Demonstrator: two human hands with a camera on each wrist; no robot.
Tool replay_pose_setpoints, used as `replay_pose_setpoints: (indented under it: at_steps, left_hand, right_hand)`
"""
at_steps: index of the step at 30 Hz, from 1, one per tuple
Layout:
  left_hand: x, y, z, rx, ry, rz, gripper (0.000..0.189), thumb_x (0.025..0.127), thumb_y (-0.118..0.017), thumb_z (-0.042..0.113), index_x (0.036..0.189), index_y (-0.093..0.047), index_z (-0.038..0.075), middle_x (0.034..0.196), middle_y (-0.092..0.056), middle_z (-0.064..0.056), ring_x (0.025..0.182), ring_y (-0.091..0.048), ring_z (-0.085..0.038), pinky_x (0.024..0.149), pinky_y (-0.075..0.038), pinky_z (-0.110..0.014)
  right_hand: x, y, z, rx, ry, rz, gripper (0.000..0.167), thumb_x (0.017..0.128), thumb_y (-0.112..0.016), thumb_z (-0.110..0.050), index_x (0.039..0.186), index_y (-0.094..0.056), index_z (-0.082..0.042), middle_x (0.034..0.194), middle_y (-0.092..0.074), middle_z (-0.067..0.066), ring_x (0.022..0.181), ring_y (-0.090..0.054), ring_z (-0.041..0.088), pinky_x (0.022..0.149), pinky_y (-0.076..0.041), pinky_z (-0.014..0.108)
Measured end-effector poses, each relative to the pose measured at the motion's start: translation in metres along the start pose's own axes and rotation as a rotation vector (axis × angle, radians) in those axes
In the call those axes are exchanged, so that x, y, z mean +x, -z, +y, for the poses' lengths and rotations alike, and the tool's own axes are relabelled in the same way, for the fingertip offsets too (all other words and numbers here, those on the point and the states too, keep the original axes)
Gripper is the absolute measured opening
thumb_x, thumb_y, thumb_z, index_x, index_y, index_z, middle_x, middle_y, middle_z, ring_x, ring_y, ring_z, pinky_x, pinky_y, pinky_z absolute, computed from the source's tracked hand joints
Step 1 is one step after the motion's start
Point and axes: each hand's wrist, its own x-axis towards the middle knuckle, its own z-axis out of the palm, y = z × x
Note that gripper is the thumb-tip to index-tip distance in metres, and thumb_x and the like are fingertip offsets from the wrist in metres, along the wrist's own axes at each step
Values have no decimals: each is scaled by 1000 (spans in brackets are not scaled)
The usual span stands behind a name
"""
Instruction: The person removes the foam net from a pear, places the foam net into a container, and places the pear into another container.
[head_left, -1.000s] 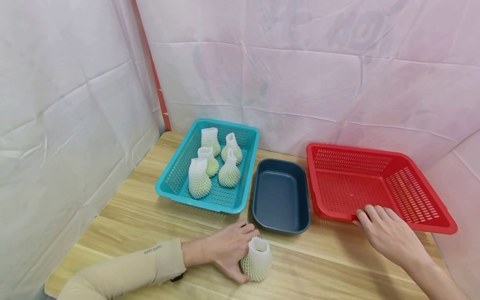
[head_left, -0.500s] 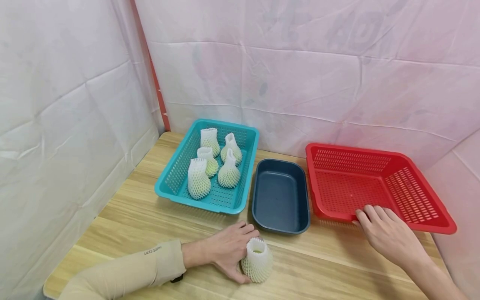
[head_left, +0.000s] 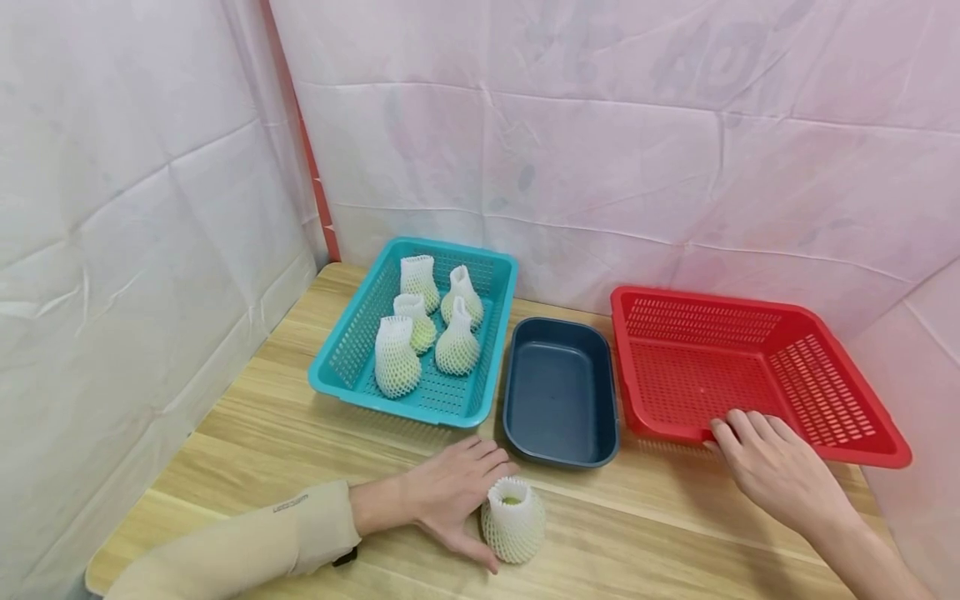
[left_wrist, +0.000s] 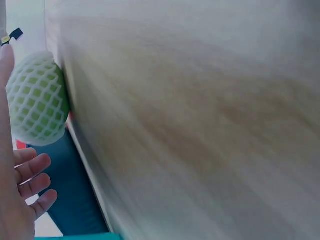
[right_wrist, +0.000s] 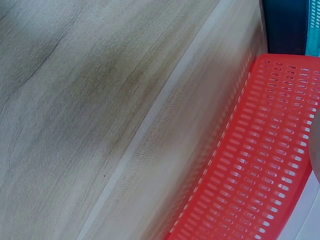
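Observation:
My left hand [head_left: 459, 492] lies beside a green fruit in a white foam net [head_left: 513, 521], which stands on the table with the net's open end up. Its fingers and thumb are spread and relaxed; a gap shows between the fingertips and the netted fruit [left_wrist: 39, 100] in the left wrist view. At the right, my right hand [head_left: 780, 471] grips the near rim of a red basket [head_left: 697, 375], fingers curled over the edge. Only a sliver of that hand shows in the right wrist view, beside the basket's slotted wall [right_wrist: 250, 160].
A teal basket [head_left: 487, 383] at the back left holds several netted fruits [head_left: 397, 358]. Between the two baskets stands a dark blue tray [head_left: 562, 392]. All rest on a wooden table [head_left: 247, 450], with white sheeting [head_left: 570, 167] hanging behind and at the sides.
My left hand has let go of the netted fruit and drawn slightly left, its fingers straightening. The fruit stays upright in nearly the same place. The right hand has not moved.

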Motion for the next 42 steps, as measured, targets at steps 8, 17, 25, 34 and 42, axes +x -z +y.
replay_pose_setpoints:
  at_steps: [8, 17, 25, 34, 42]
  left_hand:
    - [-13, 26, -7, 36, -18, 93, 110, 71, -60, 97, 139, -60, 10, 124, -65, 2, 115, -58, -14, 98, -48, -28]
    - [-27, 58, -29, 186, -91, 223, 104, 77, -52, 97, 133, -65, 10, 116, -69, 2, 103, -61, -15, 91, -47, -31]
    - [-40, 66, -55, 294, 134, 180, 96, 78, -64, 88, 132, -64, 9, 116, -68, -6, 106, -62, -25, 95, -52, -39]
    - [-57, 60, -79, 398, 184, 124, 73, 86, -65, 77, 113, -64, 10, 102, -64, -7, 94, -60, -26, 88, -50, -39]
    - [-64, 53, -89, 427, 164, 112, 59, 94, -60, 68, 99, -57, 10, 103, -61, -10, 90, -53, -26, 84, -45, -37]
  right_hand:
    - [-1, -1, 0, 1, -2, 3, 51, 116, -20, -28, 91, -52, 2, 79, -44, 13, 64, -41, 28, 58, -32, 37]
    - [-1, -1, 1, 2, -7, -5, 51, 116, -20, -28, 91, -52, 2, 79, -44, 13, 65, -41, 28, 59, -33, 37]
    - [2, 1, 1, 11, -10, 37, 52, 117, -23, -31, 89, -52, 2, 78, -44, 12, 63, -39, 28, 57, -31, 36]
    - [3, 2, -4, 58, -75, 92, 57, 114, -31, -41, 98, -62, 5, 81, -54, 16, 69, -51, 35, 61, -41, 45]
    - [15, 11, -27, 149, -142, 41, 87, 103, -33, -73, 121, -68, 4, 107, -67, 23, 95, -63, 40, 83, -50, 54]
